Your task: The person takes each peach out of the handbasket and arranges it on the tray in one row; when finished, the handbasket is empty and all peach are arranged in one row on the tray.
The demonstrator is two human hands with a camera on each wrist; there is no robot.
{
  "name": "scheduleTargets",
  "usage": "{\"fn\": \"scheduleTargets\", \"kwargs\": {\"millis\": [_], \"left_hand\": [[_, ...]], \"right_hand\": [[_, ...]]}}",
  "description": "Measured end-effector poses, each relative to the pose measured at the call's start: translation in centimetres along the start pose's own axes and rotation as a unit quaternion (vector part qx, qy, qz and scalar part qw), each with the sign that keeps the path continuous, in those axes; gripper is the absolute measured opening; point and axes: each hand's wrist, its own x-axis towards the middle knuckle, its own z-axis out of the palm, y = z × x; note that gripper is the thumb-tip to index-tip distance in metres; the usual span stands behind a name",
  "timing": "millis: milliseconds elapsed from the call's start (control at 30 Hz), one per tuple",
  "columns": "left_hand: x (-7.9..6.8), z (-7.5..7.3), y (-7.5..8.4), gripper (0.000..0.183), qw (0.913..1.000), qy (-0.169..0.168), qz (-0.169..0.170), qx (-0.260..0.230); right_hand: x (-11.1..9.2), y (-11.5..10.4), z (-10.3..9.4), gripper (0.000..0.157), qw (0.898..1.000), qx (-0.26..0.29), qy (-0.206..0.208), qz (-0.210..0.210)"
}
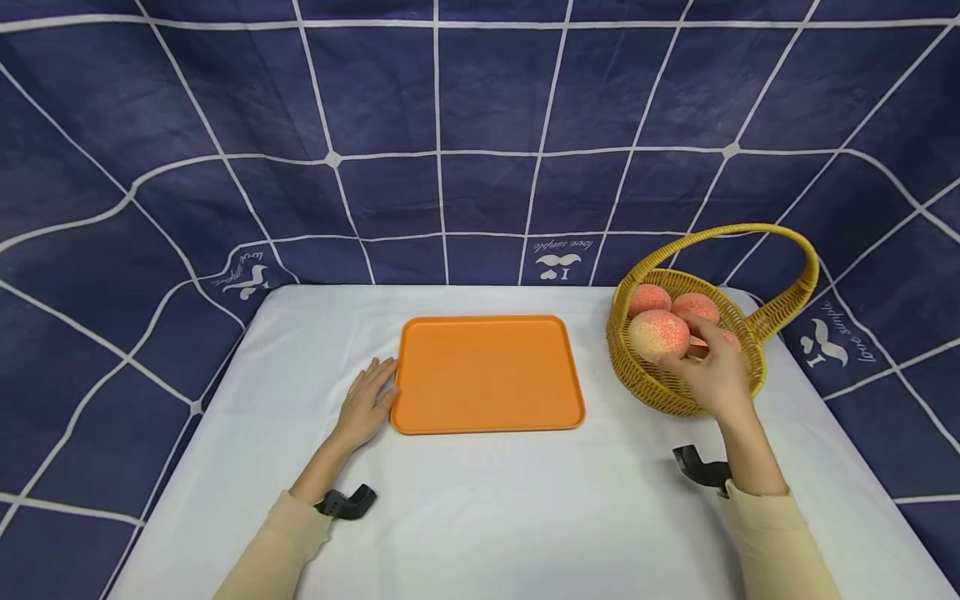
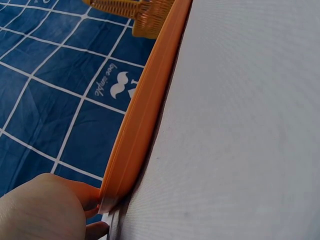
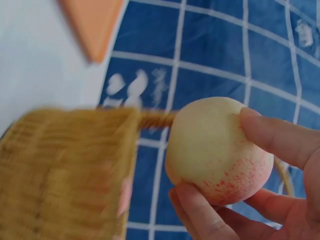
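A yellow and pink peach [image 1: 658,335] is held by my right hand [image 1: 716,367] at the mouth of the yellow wicker basket [image 1: 651,390]. In the right wrist view, thumb and fingers grip the peach [image 3: 215,145] from its sides, and it shows beside the basket wall [image 3: 65,170]. Several more peaches [image 1: 696,306] lie inside the basket, partly covered by the hand and the held one. On the left, my left hand [image 1: 366,404] touches the left edge of the orange tray [image 1: 487,375], its fingers extended along the rim.
White cloth [image 1: 480,508] covers the table under the tray and basket. The basket's tall arched handle [image 1: 806,267] rises over its right side. A dark blue checked curtain [image 1: 480,108] hangs behind and along both sides. Each wrist wears a black camera mount [image 1: 348,502].
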Motion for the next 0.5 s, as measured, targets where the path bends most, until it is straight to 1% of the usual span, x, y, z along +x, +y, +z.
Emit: {"fn": "scheduleTargets", "kwargs": {"millis": [100,200,333,500], "left_hand": [[0.0,0.0,0.0,0.051,1.0000,0.003,0.000,0.001],[0.0,0.0,-0.1,0.051,1.0000,0.007,0.002,-0.002],[-0.1,0.0,-0.1,0.051,1.0000,0.004,0.004,-0.001],[-0.1,0.0,0.0,0.051,1.0000,0.001,0.005,-0.002]], "right_hand": [[-0.2,-1.5,0.8,0.074,0.999,0.006,-0.015,-0.030],[0.1,-2.6,2.2,0.072,0.998,0.012,-0.029,-0.052],[0.9,-3.9,5.0,0.070,0.995,0.042,-0.062,-0.068],[1.6,-5.9,9.2,0.070,0.989,0.079,-0.106,-0.068]]}}
